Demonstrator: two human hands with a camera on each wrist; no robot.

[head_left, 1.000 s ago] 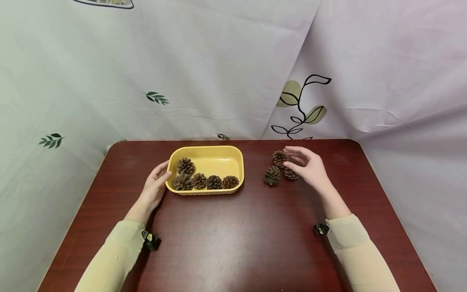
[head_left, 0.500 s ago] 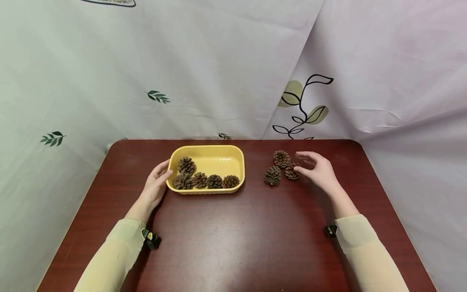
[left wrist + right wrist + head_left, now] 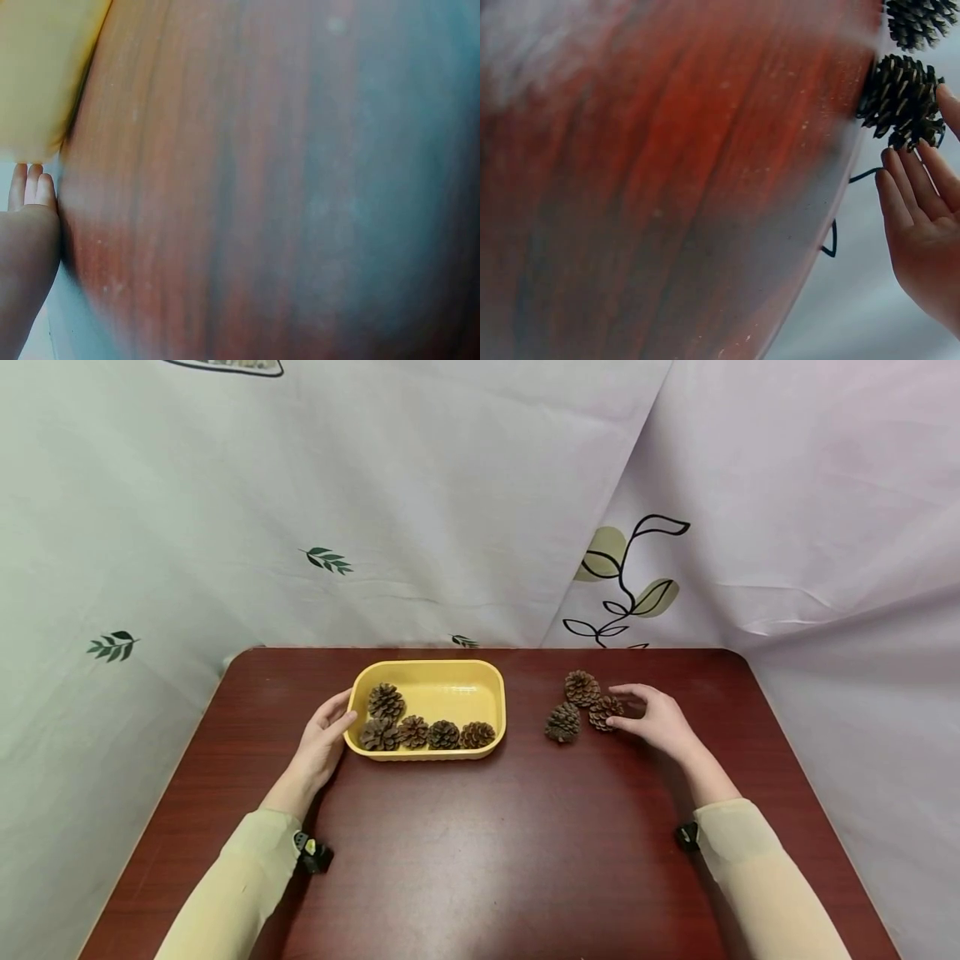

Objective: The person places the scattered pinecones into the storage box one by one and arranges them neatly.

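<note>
Steadying the tray (image 3: 427,755), my left hand (image 3: 319,743) grips its nine o'clock end. My right hand (image 3: 658,720), loosely parted, brackets a pinecone (image 3: 603,713), perhaps touching.

Left hand (image 3: 322,742), right hand (image 3: 657,720) well apart

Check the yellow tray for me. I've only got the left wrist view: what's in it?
Observer: Five pine cones sit inside the yellow tray, per the head view.
Operator: Any left outside?
Observer: Yes, three loose cones lie on the table, to the right of the tray.
Operator: Where's the right grip?
Observer: The right grip is at the rightmost loose cone, thumb on one side and fingers on the other; can't tell if it's held firmly.
</note>
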